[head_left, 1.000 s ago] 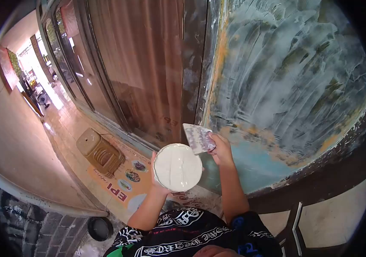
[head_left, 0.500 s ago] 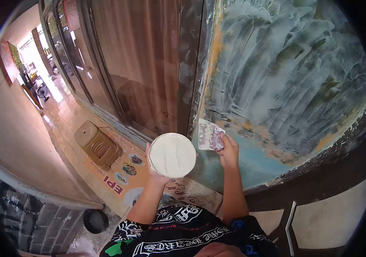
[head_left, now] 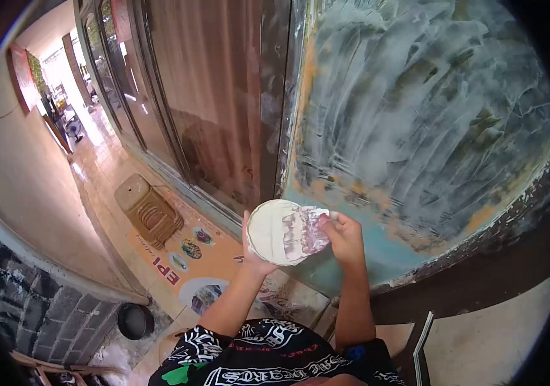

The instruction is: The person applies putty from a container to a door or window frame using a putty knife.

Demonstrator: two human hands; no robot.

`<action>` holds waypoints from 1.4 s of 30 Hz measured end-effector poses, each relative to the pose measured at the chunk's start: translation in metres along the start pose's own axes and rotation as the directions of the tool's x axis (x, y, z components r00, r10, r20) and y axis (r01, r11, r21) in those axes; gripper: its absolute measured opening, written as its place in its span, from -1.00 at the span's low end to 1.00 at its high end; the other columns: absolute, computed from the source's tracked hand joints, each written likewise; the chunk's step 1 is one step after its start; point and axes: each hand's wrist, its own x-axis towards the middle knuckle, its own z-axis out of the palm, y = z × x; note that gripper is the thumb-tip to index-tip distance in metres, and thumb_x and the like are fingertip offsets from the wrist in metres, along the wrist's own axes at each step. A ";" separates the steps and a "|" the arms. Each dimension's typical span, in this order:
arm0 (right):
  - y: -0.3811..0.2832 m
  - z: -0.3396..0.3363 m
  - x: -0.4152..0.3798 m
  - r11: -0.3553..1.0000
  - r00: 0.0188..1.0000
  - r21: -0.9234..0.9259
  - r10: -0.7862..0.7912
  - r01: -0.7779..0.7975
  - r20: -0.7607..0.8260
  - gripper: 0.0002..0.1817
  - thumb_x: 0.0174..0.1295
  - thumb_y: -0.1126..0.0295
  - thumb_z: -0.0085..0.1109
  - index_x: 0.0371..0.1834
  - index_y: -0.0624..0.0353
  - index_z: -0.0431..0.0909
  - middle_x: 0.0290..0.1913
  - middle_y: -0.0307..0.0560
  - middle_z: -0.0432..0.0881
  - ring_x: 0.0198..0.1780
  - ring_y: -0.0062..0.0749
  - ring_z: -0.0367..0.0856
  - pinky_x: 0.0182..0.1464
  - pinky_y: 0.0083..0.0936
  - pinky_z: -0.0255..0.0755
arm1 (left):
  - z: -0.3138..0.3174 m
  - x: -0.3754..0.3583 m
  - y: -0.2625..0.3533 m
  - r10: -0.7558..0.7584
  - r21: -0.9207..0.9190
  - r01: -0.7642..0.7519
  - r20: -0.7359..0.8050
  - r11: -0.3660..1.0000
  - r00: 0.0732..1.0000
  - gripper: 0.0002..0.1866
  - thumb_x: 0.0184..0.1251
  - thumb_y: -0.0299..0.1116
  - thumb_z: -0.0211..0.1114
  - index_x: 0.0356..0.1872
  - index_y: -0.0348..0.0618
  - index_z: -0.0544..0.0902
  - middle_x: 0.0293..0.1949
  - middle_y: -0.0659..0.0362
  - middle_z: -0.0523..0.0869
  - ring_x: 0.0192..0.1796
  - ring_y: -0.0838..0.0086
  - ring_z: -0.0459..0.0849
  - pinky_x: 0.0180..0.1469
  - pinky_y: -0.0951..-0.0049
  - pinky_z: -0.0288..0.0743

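Note:
My left hand is closed around the side of a round tub of white putty, holding it up in front of my body. In my right hand is a flat putty scraper, pinched between thumb and fingers at its right edge. Its blade, smeared with pinkish and white streaks, overlaps the right side of the tub's putty surface. Behind them rises a wall with white putty streaks over a dark and teal ground, orange patches along its edges.
To the left stands a brown plastic stool on an orange printed banner. A black round bucket sits on the floor at lower left. A dark-framed curtained window runs beside the putty-streaked wall.
My right hand has brought the scraper from beside the wall onto the right part of the putty. The tub has shifted slightly right in view.

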 end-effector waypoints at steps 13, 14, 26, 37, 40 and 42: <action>-0.008 -0.026 -0.014 0.992 0.999 0.122 -0.020 0.024 -0.035 -0.81 0.42 0.54 0.13 0.00 0.42 0.59 -0.17 -0.11 0.75 -0.21 -0.61 0.68 -0.09 -0.64 0.52 | 0.009 0.004 -0.033 -0.031 -0.033 0.031 0.001 0.999 1.000 -0.10 0.42 0.42 -0.15 0.46 -0.18 0.37 0.42 -0.07 0.45 0.40 -0.03 0.45 0.49 -0.11 0.22; -0.007 -0.027 -0.014 0.995 0.999 0.097 -0.022 0.025 -0.029 -0.81 0.42 0.53 0.15 -0.01 0.41 0.59 -0.18 -0.12 0.74 -0.21 -0.61 0.68 -0.10 -0.64 0.52 | 0.007 0.005 -0.035 -0.024 -0.022 0.024 0.021 0.999 1.000 -0.10 0.43 0.41 -0.15 0.46 -0.18 0.36 0.42 -0.08 0.45 0.41 -0.03 0.45 0.49 -0.11 0.21; -0.007 -0.040 -0.008 0.992 0.995 0.105 -0.056 0.064 -0.085 -0.83 0.40 0.51 0.18 -0.06 0.40 0.61 -0.21 -0.13 0.75 -0.25 -0.62 0.65 -0.13 -0.66 0.49 | 0.007 0.008 -0.039 0.005 0.039 -0.006 0.040 0.999 0.999 -0.07 0.40 0.46 -0.17 0.44 -0.19 0.38 0.40 -0.07 0.48 0.38 -0.01 0.49 0.46 -0.05 0.29; -0.011 -0.042 -0.006 0.996 0.994 0.044 -0.070 0.074 -0.082 -0.86 0.39 0.54 0.15 -0.09 0.39 0.62 -0.23 -0.16 0.74 -0.25 -0.61 0.67 -0.11 -0.68 0.50 | 0.013 0.020 -0.044 -0.045 0.026 0.043 0.059 0.999 0.997 -0.08 0.40 0.45 -0.17 0.44 -0.18 0.38 0.40 -0.06 0.47 0.39 -0.01 0.48 0.46 -0.06 0.29; -0.021 -0.053 -0.008 0.993 0.993 0.103 -0.049 0.060 -0.103 -0.84 0.40 0.55 0.14 -0.06 0.41 0.61 -0.21 -0.12 0.74 -0.24 -0.61 0.68 -0.11 -0.66 0.52 | 0.016 0.024 -0.048 -0.050 0.024 0.048 0.081 0.999 0.995 -0.07 0.40 0.45 -0.17 0.45 -0.18 0.37 0.40 -0.06 0.47 0.39 0.00 0.48 0.46 -0.06 0.29; -0.025 -0.058 -0.008 0.989 0.991 0.131 -0.050 0.067 -0.126 -0.84 0.41 0.55 0.14 -0.05 0.41 0.60 -0.21 -0.11 0.75 -0.24 -0.62 0.68 -0.13 -0.65 0.53 | 0.015 0.026 -0.049 -0.088 -0.040 0.097 0.193 0.994 0.977 -0.07 0.40 0.46 -0.17 0.46 -0.17 0.36 0.42 -0.06 0.45 0.41 -0.01 0.46 0.46 -0.06 0.28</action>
